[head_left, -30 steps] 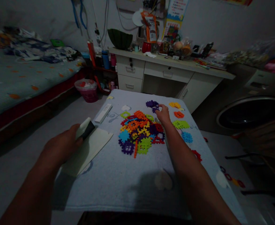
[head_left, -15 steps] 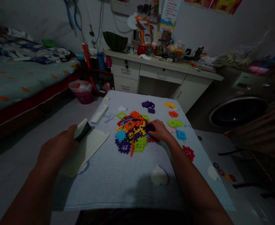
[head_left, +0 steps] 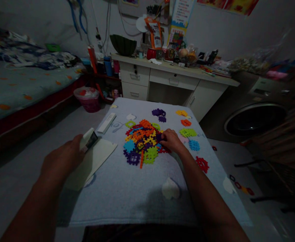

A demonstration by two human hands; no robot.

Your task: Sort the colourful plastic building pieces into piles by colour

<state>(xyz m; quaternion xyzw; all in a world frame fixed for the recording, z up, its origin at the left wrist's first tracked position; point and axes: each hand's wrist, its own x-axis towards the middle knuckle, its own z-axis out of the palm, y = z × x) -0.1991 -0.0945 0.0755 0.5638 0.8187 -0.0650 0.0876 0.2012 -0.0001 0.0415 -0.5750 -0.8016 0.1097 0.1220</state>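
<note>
A heap of coloured plastic interlocking pieces (head_left: 143, 143) lies in the middle of a table under a light blue cloth (head_left: 127, 191). My right hand (head_left: 171, 141) rests at the heap's right edge, fingers curled onto a dark purple piece there. My left hand (head_left: 61, 161) is closed round a small white and dark object (head_left: 89, 141) at the table's left edge, over a pale flat sheet (head_left: 97, 158). Sorted little groups lie apart: purple (head_left: 159, 113), yellow-orange (head_left: 181, 113), orange (head_left: 186, 122), green (head_left: 187, 132), blue (head_left: 194, 145), red (head_left: 202, 164).
A white remote-like bar (head_left: 107, 122) lies at the table's far left. Behind stand a cluttered white desk (head_left: 172, 79), a bed (head_left: 18, 90) at left, a pink bin (head_left: 88, 99) and a washing machine (head_left: 258, 117) at right. Loose pieces lie on the floor (head_left: 240, 186).
My right hand drew back from the purple group at the far side to the right edge of the heap, where it now stays. My left hand barely moved.
</note>
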